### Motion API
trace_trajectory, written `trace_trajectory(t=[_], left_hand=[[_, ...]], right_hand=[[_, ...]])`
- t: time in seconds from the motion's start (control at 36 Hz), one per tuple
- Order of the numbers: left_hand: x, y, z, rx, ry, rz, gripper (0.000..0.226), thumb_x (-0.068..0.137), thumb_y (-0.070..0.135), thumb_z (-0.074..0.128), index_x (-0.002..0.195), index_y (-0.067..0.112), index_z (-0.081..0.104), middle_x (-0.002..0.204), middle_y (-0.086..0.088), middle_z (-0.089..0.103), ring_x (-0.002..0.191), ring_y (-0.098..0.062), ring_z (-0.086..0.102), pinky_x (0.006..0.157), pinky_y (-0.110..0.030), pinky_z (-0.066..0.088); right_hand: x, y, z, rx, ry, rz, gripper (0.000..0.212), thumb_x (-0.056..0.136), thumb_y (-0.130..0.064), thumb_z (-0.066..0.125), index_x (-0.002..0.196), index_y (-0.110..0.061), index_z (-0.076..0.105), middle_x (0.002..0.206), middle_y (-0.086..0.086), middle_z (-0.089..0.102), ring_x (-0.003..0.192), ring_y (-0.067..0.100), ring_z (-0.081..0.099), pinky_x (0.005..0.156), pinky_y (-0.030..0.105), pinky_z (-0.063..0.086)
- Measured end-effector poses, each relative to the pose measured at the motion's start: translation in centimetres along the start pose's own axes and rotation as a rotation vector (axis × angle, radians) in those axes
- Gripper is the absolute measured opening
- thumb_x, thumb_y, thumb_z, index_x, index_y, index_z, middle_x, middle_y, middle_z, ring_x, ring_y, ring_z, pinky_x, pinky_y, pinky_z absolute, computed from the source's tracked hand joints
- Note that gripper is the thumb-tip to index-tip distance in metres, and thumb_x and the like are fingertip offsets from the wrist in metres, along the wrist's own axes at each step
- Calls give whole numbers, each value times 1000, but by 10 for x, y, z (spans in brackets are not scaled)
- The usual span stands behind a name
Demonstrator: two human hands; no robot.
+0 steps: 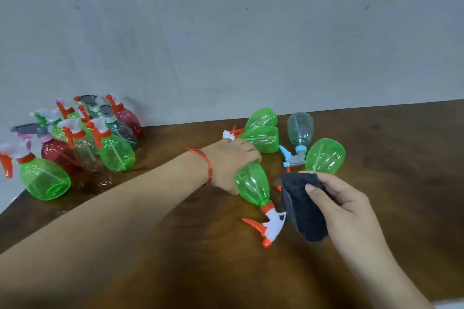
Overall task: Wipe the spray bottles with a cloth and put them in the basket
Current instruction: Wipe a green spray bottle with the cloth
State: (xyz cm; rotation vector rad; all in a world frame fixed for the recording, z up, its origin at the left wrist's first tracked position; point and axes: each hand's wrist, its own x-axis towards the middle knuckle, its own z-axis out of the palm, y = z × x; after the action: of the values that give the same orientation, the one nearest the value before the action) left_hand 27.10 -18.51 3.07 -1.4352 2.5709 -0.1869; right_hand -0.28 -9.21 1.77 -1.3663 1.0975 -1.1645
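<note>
A green spray bottle (253, 187) lies on the brown table (175, 246), its white and orange trigger head pointing toward me. My left hand (231, 163) is closed over its wide end. My right hand (344, 198) holds a folded dark cloth (303, 208) just right of the bottle's trigger head. Behind them lie several more bottles on their sides: two green ones (263, 130), a clear one with a blue head (300, 130) and another green one (325, 157). No basket is in view.
A cluster of upright spray bottles (82, 138), green, red and clear, stands at the left against the grey wall (226, 32). The table's left edge runs diagonally at the lower left. A red band circles my left wrist.
</note>
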Motion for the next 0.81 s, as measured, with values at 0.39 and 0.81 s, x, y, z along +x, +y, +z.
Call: trace_trajectory(t=[0.39,0.81], left_hand=[[-147,-42,70,-671,244,-857,73,66,75,85,124,37,63,108,14,51,96,-2,58,98,-32,51],[-138,-34,93,-1332,590,-765,76,67,67,92,133,55,57,125,19,71,111,-3,71,100,-40,59]], right_hand=[[17,2,103,-70,-208,-5,30,105,-10,59,105,-31,79,100,-14,80,93,4,75,81,25,59],[92,39,218,65,-68,-8,23,102,-9,65,101,-27,78,100,-12,81,96,8,76,93,40,58]])
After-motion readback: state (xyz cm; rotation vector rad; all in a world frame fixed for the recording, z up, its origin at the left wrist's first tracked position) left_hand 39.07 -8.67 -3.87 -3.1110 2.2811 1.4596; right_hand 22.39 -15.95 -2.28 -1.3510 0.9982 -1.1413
